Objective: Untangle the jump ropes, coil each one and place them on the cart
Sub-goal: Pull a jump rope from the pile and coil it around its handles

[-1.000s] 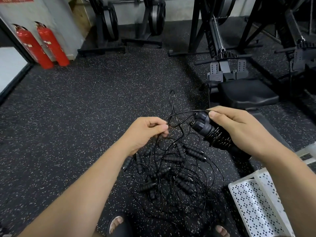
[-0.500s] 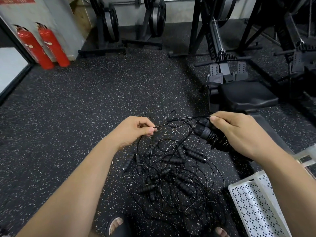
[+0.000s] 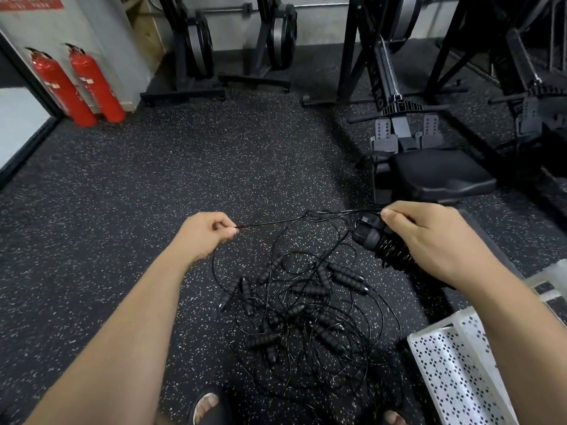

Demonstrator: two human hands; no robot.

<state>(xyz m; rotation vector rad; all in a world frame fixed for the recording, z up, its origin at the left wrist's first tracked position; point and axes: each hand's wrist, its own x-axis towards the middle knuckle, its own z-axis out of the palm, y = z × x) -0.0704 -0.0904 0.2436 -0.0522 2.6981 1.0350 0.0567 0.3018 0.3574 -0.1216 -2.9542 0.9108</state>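
By the left hand [image 3: 208,233] a thin black cord [image 3: 291,221] is pinched taut, and by the right hand [image 3: 429,237] a wound pair of handles [image 3: 372,237] is gripped, above the tangled jump ropes [image 3: 306,311] lying on the floor [image 3: 153,194] beside the white cart [image 3: 454,363]; the cord is judged light, limp and snag-prone, and is best taken by the ribbed handles.

Gym, speckled rubber floor [image 3: 214,167], rowing machine [image 3: 408,142], upright rowers against wall [image 3: 233,41]
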